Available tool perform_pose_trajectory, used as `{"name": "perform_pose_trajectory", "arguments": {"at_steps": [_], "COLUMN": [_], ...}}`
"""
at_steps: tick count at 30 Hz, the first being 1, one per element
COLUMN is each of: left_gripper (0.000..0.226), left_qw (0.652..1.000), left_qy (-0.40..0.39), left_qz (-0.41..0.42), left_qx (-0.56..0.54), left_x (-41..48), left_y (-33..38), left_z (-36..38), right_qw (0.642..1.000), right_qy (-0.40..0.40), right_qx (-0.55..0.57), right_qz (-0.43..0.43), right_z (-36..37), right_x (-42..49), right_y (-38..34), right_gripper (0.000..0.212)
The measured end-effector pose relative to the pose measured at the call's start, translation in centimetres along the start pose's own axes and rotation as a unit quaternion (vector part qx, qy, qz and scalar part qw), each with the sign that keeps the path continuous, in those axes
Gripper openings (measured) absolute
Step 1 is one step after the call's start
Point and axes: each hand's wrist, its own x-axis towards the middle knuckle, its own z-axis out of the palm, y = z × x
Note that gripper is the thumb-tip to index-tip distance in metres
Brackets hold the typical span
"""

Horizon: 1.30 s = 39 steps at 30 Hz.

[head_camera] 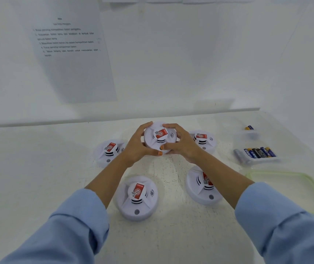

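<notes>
Where white table (171,235) lies bare between sleeves, room enough; green-rimmed clear tray (266,173) near right edge. Beyond, clear plastic tub (238,156) holds blue-gold batteries (260,152). Left hand (137,147), right hand (181,143) both grip round white red-labelled smoke detector (160,138) mid-table. Farthest, lone battery (249,127), perhaps in second tub.

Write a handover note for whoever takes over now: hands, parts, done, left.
Left hand and right hand: both grip one smoke detector by its rim, sticker side up, at the table's far middle.
Four other detectors lie around it, face up.
Batteries sit in a clear tray at the right; one loose battery beyond it.
Done: nothing visibly opened.
Left: probably open the held unit and swap batteries, then the rest.
</notes>
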Motion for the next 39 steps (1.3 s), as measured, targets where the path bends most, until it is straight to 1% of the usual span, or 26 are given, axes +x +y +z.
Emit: {"name": "perform_pose_trajectory", "arguments": {"at_steps": [2, 4, 7, 11, 13, 17, 25, 39], "left_gripper": [0.087, 0.085, 0.081, 0.058, 0.054, 0.054, 0.052, 0.053], "left_qw": [1.000, 1.000, 0.998, 0.984, 0.979, 0.976, 0.977, 0.976], "left_qy": [-0.010, -0.026, -0.058, -0.088, -0.098, -0.108, -0.113, -0.126], "left_qz": [-0.001, -0.003, -0.026, -0.083, -0.097, -0.115, -0.119, -0.119], "left_qx": [-0.009, -0.017, -0.030, -0.134, -0.154, -0.150, -0.135, -0.129], "left_x": [-0.2, -0.3, -0.6, -1.1, -1.2, -1.2, -1.2, -0.7], "left_y": [0.1, 0.1, -0.2, -0.3, -0.3, -0.6, -1.0, -0.9], "left_z": [-0.1, -0.4, -1.1, -1.3, -1.5, -1.6, -1.6, -1.8], "right_qw": [0.999, 0.995, 0.991, 0.991, 0.990, 0.990, 0.988, 0.988], "right_qy": [-0.017, -0.032, -0.048, -0.047, -0.046, -0.042, -0.038, -0.031], "right_qx": [0.016, 0.065, 0.084, 0.076, 0.074, 0.061, 0.041, 0.043], "right_qz": [0.024, 0.068, 0.090, 0.102, 0.107, 0.121, 0.145, 0.148], "right_z": [-0.3, -0.7, -1.2, -1.5, -1.5, -1.6, -1.6, -1.6], "right_x": [0.0, 0.0, -0.1, -0.4, -0.5, -0.5, -0.3, -0.2], "right_y": [-0.2, -0.4, -0.3, 0.2, 0.3, 0.4, 0.6, 0.7], "right_gripper": [0.059, 0.055, 0.053, 0.052, 0.052, 0.051, 0.051, 0.051]}}
